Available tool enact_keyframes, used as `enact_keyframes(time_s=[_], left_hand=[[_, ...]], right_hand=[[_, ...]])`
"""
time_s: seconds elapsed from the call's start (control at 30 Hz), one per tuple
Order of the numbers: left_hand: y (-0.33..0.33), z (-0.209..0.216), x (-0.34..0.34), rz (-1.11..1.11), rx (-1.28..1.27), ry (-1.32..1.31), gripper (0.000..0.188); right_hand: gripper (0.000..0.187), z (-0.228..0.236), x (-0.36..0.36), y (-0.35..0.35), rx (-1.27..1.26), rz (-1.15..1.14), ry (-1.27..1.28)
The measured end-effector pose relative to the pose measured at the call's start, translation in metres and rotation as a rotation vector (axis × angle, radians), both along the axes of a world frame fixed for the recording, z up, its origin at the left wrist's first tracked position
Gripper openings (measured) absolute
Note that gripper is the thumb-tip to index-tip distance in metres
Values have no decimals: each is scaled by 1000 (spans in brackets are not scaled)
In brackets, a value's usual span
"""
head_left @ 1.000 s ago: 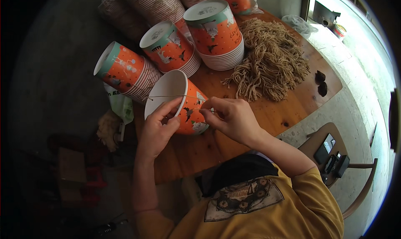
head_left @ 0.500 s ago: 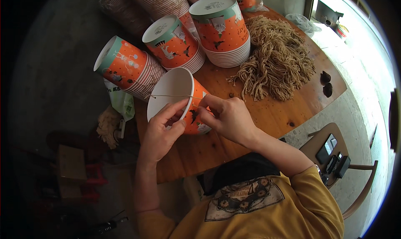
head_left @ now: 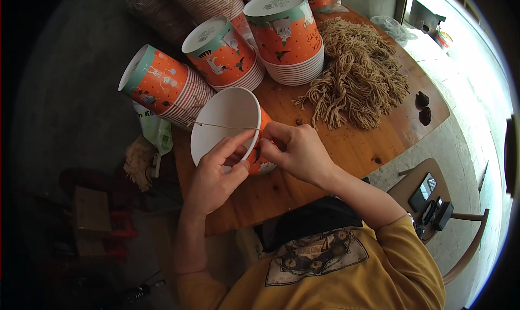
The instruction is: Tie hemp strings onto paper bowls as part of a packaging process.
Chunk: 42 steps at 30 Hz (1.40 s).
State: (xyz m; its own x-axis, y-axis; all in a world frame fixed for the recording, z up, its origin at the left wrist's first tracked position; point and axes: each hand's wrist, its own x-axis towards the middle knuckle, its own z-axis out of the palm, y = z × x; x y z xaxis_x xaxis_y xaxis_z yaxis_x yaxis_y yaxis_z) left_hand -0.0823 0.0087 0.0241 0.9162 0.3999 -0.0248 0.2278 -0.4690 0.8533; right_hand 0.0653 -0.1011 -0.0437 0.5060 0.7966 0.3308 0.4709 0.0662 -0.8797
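Observation:
A white-lined orange paper bucket (head_left: 219,112) lies tipped over on the table, its mouth toward the left. Across that mouth runs a thin beige cord (head_left: 225,127), from the far-left rim to the rim near my fingers. My left hand (head_left: 214,174) grips the near rim, with fingers inside the mouth and the thumb by the outer edge. At the bucket's outer wall my right hand (head_left: 298,150) is closed in a pinch where the cord passes over the rim. The pinched cord end is mostly hidden behind the fingers.
Nested bucket stacks stand upside down behind: one left (head_left: 157,77), one middle (head_left: 222,55), one right (head_left: 284,39). A heap of beige cords (head_left: 357,74) lies on the wooden table (head_left: 346,147). A chair (head_left: 433,185) with a phone (head_left: 423,192) is at the right.
The bucket's mouth has turned a little more toward me. My left fingers have shifted right along the rim, and the cord now slants down toward my right hand.

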Motion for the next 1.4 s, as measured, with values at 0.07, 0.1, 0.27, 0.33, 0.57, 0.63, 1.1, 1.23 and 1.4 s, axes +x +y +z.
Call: enact_keyframes(time_s=[0.07,0.1,0.27,0.33,0.57,0.63,1.1,1.23,1.4], left_hand=[[0,-1,1,-22,13,1,44],[1,-2,2,-50,-10,3,41],[13,-19,20,-69,-99,69,24],[15,-27,27,-85,-32,44,11],[8,-20,29,-62,293,71,6],[10,-19,23,68,262,-63,7],[11,-27,51,-14,-502,-160,9],[11,-28,50,70,-621,-155,12],[10,-20,42,-12,-740,-83,15]], right_hand=[[14,0,2,-2,-27,22,-1],[14,-1,3,-3,-29,21,-1],[15,-6,9,-10,-85,96,-27],[16,-7,10,-11,-62,106,3],[14,4,22,-25,-111,223,-151],[12,3,33,-31,-12,210,-356],[9,51,56,-1,62,449,-305],[12,50,59,13,95,449,-231],[13,40,65,18,135,389,-243]])
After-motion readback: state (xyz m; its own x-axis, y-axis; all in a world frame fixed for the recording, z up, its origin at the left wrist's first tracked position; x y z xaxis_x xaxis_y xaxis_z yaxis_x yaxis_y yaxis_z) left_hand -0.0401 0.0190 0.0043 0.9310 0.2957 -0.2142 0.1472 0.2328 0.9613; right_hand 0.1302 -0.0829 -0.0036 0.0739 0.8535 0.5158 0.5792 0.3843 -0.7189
